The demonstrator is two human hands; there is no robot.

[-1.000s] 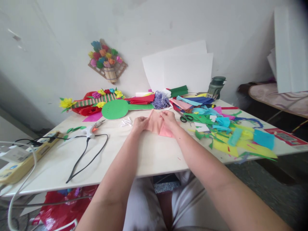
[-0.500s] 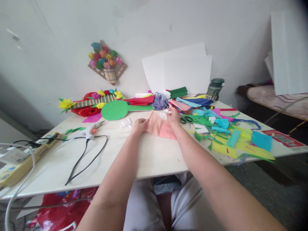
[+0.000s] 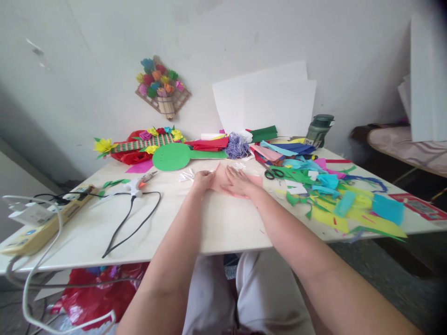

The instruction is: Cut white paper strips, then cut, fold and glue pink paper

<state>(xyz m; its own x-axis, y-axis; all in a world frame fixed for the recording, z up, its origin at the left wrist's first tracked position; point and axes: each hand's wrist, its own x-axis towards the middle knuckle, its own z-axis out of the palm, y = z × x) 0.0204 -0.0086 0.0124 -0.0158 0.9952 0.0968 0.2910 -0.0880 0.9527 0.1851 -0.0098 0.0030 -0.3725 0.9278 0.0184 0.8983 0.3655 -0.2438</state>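
Note:
A pink sheet of paper [image 3: 219, 179] lies on the white table [image 3: 216, 223] in front of me. My right hand [image 3: 238, 182] rests flat on top of it, fingers stretched out and spread. My left hand [image 3: 201, 179] sits at the sheet's left edge, its fingers curled onto the paper and pinching that edge. Small white paper bits [image 3: 186, 176] lie just left of my left hand.
Black-handled scissors [image 3: 274, 174] lie right of the pink sheet, beside a heap of coloured paper scraps [image 3: 335, 195]. A glue gun [image 3: 138, 184] with a black cord and a power strip [image 3: 42, 223] lie at left. A green paddle shape [image 3: 172, 157], paper flowers and white boards stand at the back.
My right hand has come back from the sheet's far right corner and now lies flat on the pink paper. The left hand has stayed at the left edge.

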